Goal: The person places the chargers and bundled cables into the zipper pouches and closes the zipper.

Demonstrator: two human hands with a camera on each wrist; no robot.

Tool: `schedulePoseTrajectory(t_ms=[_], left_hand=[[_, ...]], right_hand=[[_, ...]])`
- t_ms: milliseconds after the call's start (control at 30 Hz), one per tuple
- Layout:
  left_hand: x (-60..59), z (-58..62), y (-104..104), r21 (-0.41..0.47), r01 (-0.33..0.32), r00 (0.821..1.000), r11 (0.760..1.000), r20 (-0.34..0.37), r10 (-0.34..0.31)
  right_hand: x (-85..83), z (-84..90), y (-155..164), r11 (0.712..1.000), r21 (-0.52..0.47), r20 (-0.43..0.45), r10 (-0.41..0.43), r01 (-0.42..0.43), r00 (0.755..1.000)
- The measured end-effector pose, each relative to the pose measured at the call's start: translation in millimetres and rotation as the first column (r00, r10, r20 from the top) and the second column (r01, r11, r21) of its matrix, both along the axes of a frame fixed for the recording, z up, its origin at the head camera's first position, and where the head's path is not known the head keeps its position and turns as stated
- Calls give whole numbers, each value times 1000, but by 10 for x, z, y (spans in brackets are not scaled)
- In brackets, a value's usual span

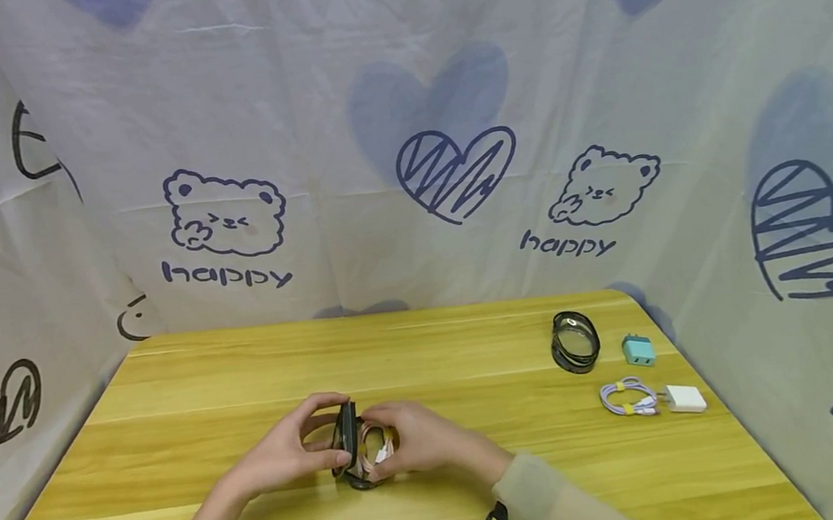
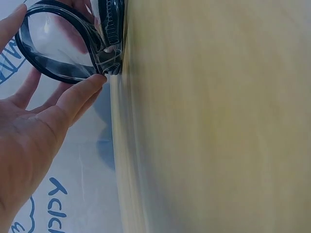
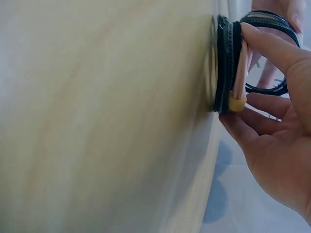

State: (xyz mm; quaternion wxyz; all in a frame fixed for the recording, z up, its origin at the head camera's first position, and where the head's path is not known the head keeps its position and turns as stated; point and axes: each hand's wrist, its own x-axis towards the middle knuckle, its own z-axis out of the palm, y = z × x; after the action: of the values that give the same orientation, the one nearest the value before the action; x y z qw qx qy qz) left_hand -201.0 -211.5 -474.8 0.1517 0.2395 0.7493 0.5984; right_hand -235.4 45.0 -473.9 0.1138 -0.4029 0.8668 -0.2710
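Observation:
A small round clear zip case (image 1: 350, 434) with black trim stands unzipped in front of me, its lid tipped up. My left hand (image 1: 277, 453) grips the lid by its rim, thumb on the near side and fingers on the far side. In the left wrist view the lid (image 2: 58, 41) shows as a clear disc edged in black. A coiled pink cable (image 3: 240, 73) with a yellow tie (image 3: 237, 103) lies at the case's base. My right hand (image 1: 426, 435) holds the coil between thumb and fingers, against the base's black zip rim (image 3: 223, 63).
At the right of the wooden table (image 1: 471, 355) lies another round black-trimmed case (image 1: 575, 342). Near it are a teal charger plug (image 1: 639, 350), a coiled purple cable (image 1: 628, 397) with yellow ties and a white charger plug (image 1: 684, 398). A printed cloth (image 1: 344, 133) hangs behind.

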Motion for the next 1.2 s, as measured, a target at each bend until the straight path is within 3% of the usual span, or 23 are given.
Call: schedulePoseTrajectory(t_ms=[233, 433, 767, 1200], left_hand=[[12, 9, 3, -16, -7, 1000, 1000, 14, 7], [4, 3, 4, -18, -14, 1000, 1000, 5, 15], [6, 1, 17, -28, -27, 1000, 999, -2, 27], [5, -7, 13, -64, -41, 999, 997, -15, 41]], right_hand=[[53, -43, -23, 993, -46, 32, -108, 110, 994], [48, -37, -48, 988, -48, 29, -144, 145, 989], [8, -57, -56, 990, -105, 57, -94, 100, 994], [-4, -35, -17, 997, -37, 26, -61, 62, 998]])
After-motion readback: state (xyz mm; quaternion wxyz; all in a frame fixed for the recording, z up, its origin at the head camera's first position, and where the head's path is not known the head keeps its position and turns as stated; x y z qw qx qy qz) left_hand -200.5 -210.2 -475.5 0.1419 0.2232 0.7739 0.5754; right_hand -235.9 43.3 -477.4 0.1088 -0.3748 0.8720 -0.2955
